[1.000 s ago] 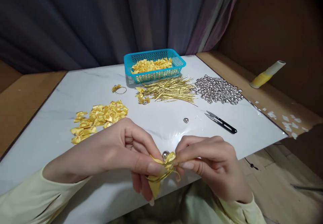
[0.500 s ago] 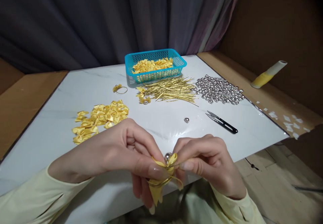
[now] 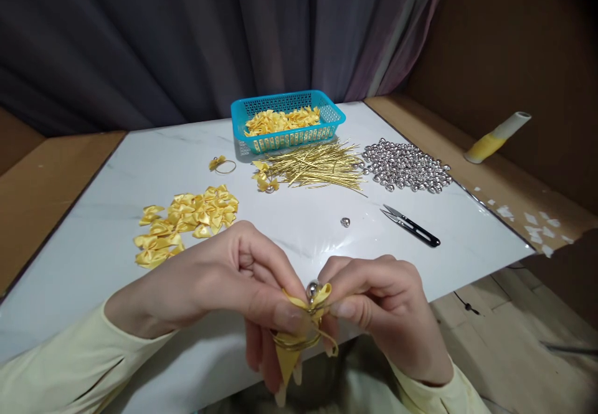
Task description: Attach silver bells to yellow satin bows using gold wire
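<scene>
Pinched between both hands near the table's front edge is a yellow ribbon bow [image 3: 321, 294] with a silver bead [image 3: 313, 289] at its middle. My left hand [image 3: 233, 283] has thumb and forefinger closed on the bow's left side. On the right side, my right hand [image 3: 383, 302] grips the bow with thumb and forefinger. A gold wire tie [image 3: 299, 342] loops below the bow, by the left fingers, and its end curls to the right. One ribbon tail [image 3: 287, 364] hangs down. The fingertips partly cover the bow's centre.
Yellow bows [image 3: 200, 208] lie left on the white table [image 3: 299, 215]. Behind are a blue basket [image 3: 289, 140] of yellow bows, gold wire ties [image 3: 322, 165] and silver beads [image 3: 406, 165]. Thread snips [image 3: 411, 226] and a loose bead [image 3: 345, 221] lie right. A tied bow [image 3: 217, 162] has a wire ring.
Both hands have shifted very slightly to the right and down with the bow still pinched between them. The things on the table have stayed where they were.
</scene>
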`<state>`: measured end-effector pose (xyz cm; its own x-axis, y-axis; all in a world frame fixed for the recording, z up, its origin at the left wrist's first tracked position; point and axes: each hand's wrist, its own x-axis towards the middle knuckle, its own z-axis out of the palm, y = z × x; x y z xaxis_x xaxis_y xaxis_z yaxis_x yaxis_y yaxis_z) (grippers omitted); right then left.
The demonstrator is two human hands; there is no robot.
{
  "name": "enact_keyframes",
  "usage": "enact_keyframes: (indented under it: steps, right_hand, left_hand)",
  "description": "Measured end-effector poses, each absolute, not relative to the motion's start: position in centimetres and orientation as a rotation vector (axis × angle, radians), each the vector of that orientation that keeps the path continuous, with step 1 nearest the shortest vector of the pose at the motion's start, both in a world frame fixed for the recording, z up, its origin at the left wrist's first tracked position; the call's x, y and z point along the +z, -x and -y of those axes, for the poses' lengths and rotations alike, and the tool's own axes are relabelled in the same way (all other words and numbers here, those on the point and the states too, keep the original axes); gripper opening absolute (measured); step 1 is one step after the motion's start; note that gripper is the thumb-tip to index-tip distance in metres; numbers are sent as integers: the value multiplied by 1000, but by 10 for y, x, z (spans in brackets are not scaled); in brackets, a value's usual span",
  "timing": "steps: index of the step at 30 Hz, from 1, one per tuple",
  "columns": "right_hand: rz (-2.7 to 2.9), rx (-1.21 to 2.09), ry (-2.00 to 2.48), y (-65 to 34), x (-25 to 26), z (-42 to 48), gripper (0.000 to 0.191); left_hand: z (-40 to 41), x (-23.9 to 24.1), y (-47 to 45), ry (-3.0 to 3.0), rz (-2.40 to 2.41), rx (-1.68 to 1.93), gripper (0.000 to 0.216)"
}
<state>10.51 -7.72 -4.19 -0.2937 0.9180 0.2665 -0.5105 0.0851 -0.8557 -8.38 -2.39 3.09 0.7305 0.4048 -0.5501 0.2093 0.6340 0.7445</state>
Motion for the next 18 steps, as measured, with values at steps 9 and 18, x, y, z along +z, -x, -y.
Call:
enact_keyframes:
  steps: [9, 18]
  right_hand:
    - [1162, 1321, 551, -97, -36, 80, 11]
    - [1257, 1416, 644, -105, -33, 80, 6]
  left_hand:
    - [23, 28, 84, -888, -744, 109, 11]
    - [24, 36, 86, -967, -842, 155, 8]
